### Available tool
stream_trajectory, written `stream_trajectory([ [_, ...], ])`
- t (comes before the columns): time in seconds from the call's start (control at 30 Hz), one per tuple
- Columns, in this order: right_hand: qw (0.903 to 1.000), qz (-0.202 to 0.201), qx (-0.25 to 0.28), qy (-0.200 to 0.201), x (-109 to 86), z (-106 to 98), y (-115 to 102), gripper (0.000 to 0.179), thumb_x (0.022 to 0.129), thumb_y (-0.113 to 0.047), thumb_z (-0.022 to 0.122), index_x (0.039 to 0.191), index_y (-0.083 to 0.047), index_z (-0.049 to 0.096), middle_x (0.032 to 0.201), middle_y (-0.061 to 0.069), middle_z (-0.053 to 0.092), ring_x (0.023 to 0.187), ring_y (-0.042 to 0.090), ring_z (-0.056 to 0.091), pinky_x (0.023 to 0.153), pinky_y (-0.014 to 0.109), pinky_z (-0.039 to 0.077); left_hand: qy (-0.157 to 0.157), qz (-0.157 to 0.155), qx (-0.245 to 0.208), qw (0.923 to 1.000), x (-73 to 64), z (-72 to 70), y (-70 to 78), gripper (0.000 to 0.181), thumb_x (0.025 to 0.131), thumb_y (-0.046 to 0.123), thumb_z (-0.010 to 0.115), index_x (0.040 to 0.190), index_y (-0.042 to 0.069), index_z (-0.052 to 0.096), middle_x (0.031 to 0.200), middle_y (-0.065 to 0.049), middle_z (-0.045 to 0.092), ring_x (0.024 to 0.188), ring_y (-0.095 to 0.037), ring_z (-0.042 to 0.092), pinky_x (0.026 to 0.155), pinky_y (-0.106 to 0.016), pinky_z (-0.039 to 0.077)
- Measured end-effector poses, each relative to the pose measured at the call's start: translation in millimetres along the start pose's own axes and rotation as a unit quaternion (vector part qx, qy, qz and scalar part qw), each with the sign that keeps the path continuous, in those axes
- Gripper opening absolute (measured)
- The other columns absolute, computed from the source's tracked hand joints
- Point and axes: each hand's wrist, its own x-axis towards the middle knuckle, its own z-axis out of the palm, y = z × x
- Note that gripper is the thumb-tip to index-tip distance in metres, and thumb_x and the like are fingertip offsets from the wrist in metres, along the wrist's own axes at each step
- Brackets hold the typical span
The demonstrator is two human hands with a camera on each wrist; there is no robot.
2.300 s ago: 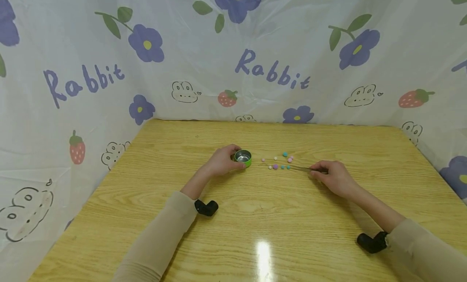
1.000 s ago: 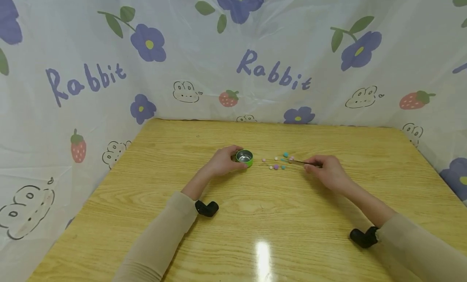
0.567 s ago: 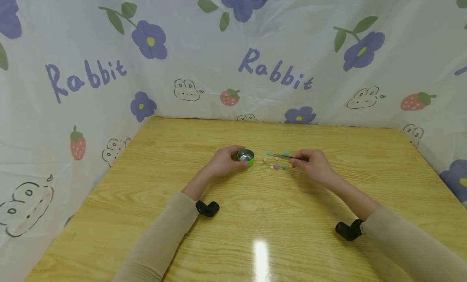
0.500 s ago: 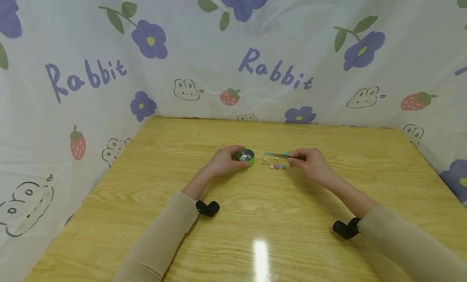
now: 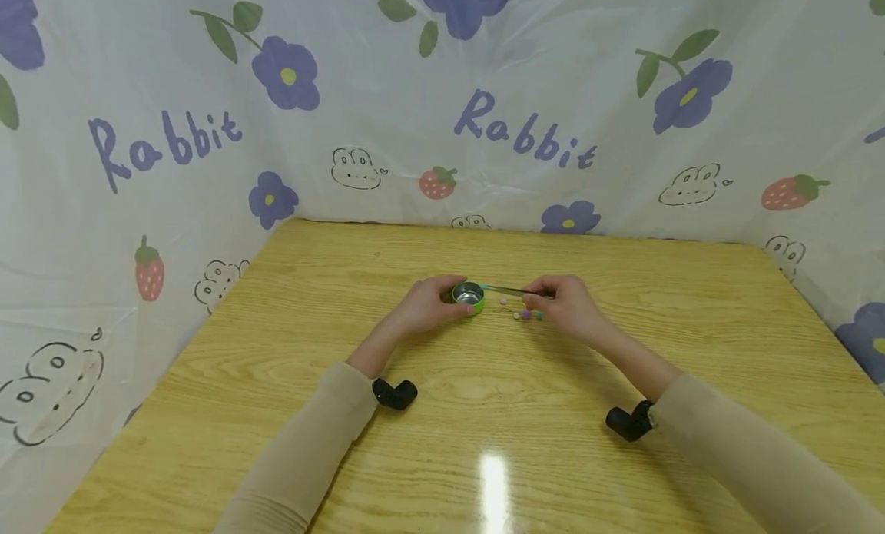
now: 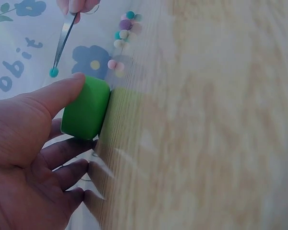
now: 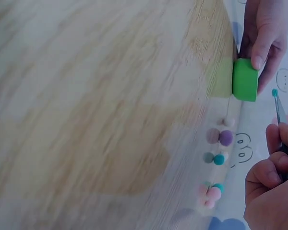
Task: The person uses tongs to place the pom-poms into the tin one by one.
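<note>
My left hand [image 5: 427, 305] holds a small round green tin [image 6: 89, 108] upright on the table, thumb on the near side. Its silvery inside shows in the head view. My right hand [image 5: 568, 307] pinches a pair of metal tweezers [image 6: 64, 40] that point left. At their tips sits a teal bead [image 7: 274, 92], raised above the table and right at the tin's far right rim in the head view. On the tabletop to the right of the tin lie several loose beads, among them a purple bead [image 7: 226, 138], a teal one and a pink bead [image 6: 112, 63]. The right hand hides some of them.
The wood-grain table [image 5: 442, 426] ends at a hanging cloth [image 5: 387, 119] printed with flowers and rabbits. Each wrist carries a black camera mount, the right mount [image 5: 629, 421] standing low over the table.
My right hand has brought the tweezers with the teal bead up from the loose beads and leftward to the tin's rim. The left hand and tin stay in place.
</note>
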Motion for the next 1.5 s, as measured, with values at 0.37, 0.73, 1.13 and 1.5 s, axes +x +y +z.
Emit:
stream_trajectory([
  [0.37, 0.9999, 0.005, 0.009, -0.001, 5.7, 10, 1, 0.016, 0.099, -0.004, 0.067, 0.109, 0.008, 0.074, 0.092, 0.015, 0.074, 0.086, 0.032, 0.070, 0.067, 0.032, 0.051, -0.004, -0.004, 0.004, 1.0000, 0.6, 1.2, -1.1, 0.069, 0.095, 0.036, 0.076, 0.154, 0.009, 0.049, 0.145, -0.014, 0.058, 0.134, -0.031, 0.052, 0.109, -0.045, 0.042],
  [0.73, 0.9997, 0.002, 0.022, -0.008, 11.7, 15, 0, 0.016, 0.100, -0.003, 0.066, 0.109, 0.008, 0.073, 0.093, 0.015, 0.074, 0.085, 0.033, 0.070, 0.066, 0.030, 0.051, -0.005, -0.007, 0.006, 0.9999, 0.6, -1.3, -1.0, 0.070, 0.095, 0.035, 0.076, 0.154, 0.008, 0.049, 0.146, -0.014, 0.056, 0.136, -0.031, 0.050, 0.111, -0.044, 0.040],
  [1.13, 0.9998, 0.000, 0.019, -0.003, 12.1, 16, 2, 0.018, 0.100, -0.005, 0.066, 0.112, 0.007, 0.073, 0.098, 0.017, 0.074, 0.091, 0.030, 0.071, 0.068, 0.028, 0.052, 0.000, -0.002, 0.013, 0.9999, 2.7, 0.4, -1.5, 0.068, 0.096, 0.036, 0.076, 0.153, 0.010, 0.050, 0.147, -0.013, 0.056, 0.137, -0.030, 0.050, 0.112, -0.044, 0.039],
  [1.5, 0.9999, 0.004, 0.015, -0.006, 9.7, 14, 3, 0.020, 0.100, -0.004, 0.066, 0.115, 0.008, 0.072, 0.101, 0.018, 0.074, 0.093, 0.031, 0.071, 0.069, 0.027, 0.053, -0.003, 0.003, 0.015, 0.9999, 2.5, -0.1, 0.4, 0.068, 0.096, 0.035, 0.076, 0.153, 0.009, 0.050, 0.146, -0.014, 0.057, 0.136, -0.030, 0.051, 0.111, -0.044, 0.041],
])
